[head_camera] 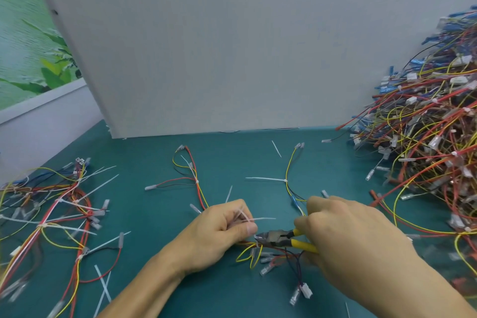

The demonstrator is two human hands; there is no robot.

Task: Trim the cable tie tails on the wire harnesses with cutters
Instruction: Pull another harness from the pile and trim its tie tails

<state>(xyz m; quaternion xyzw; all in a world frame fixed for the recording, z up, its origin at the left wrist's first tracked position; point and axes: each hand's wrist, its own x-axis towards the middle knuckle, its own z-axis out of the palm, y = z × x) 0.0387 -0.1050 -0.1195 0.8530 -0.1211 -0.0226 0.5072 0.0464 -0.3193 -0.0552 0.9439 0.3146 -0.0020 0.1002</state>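
My right hand grips yellow-handled cutters, whose dark jaws point left at a white cable tie on a small wire harness lying on the green mat. My left hand pinches a bunch of white cable tie tails between thumb and fingers, just above and left of the jaws. Two more harnesses lie farther back: one with a red wire, and one with a yellow wire and a long uncut tie tail.
A big heap of harnesses fills the right side. A looser pile with long white tie tails lies at the left. A grey board stands upright behind the green mat. Loose cut tails lie scattered on the mat.
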